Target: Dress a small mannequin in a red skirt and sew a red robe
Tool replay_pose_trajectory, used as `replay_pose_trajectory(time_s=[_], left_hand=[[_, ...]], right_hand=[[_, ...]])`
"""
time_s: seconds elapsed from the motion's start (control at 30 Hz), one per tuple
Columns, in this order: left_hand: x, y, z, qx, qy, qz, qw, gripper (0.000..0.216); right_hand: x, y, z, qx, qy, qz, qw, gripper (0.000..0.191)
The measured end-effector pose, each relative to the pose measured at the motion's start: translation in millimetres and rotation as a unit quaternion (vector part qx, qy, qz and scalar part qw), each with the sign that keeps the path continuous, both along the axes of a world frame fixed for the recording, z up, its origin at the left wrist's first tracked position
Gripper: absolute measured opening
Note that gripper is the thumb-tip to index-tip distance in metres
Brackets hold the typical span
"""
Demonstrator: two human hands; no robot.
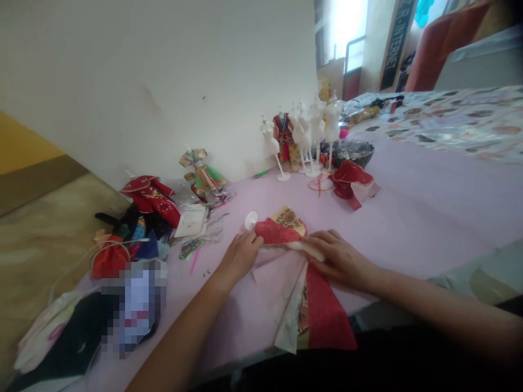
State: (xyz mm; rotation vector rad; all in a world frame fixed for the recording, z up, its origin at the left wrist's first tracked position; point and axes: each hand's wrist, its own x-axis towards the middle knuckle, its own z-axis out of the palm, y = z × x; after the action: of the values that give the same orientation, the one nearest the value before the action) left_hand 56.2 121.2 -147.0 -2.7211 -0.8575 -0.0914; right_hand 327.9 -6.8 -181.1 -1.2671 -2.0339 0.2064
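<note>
Red drawstring pouch lies at the far left of the pink table cover, beside a heap of doll garments topped by a red embroidered jacket. Toward the middle, a small white plastic disc sits just beyond the left hand, whose fingers close on the red edge of a folded cloth. That cloth, red and cream with a gold printed panel, lies between the hands, its long axis running from the far fold toward the near edge of the cover, slanting right. Its loose tails spread below the grip. The right hand is nearer those tails, its fingers curled over a pale rolled fold. Both hands are close together on this one piece. Beyond, white miniature dress forms stand before the wall, with a dark bowl and a red garment further right.
</note>
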Motion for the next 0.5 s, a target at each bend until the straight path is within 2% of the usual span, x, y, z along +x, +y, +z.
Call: replay_pose_trajectory(time_s=[0.17, 0.27, 0.33, 0.4, 0.5], left_hand=[[-9.4, -3.3, 18.8, -0.025, 0.015, 0.039, 0.999, 0.031], [-4.0, -14.8, 30.2, -0.033, -0.045, 0.046, 0.997, 0.032], [6.6, -28.0, 32.4, -0.068, -0.093, 0.02, 0.993, 0.032], [20.0, -45.9, 30.6, -0.109, -0.098, -0.029, 0.989, 0.03], [38.1, -81.9, 24.6, -0.129, -0.123, -0.102, 0.979, 0.026]], right_hand=[[0.5, 0.0, -2.8, -0.01, -0.003, 0.009, 1.0, 0.051], [0.9, 0.5, -4.2, -0.008, -0.001, 0.011, 1.0, 0.053], [1.2, 0.6, -4.4, -0.004, 0.001, 0.01, 1.0, 0.054], [1.3, 0.5, -4.3, -0.004, 0.0, 0.009, 1.0, 0.054], [1.3, 0.4, -4.4, -0.005, -0.002, 0.009, 1.0, 0.053]])
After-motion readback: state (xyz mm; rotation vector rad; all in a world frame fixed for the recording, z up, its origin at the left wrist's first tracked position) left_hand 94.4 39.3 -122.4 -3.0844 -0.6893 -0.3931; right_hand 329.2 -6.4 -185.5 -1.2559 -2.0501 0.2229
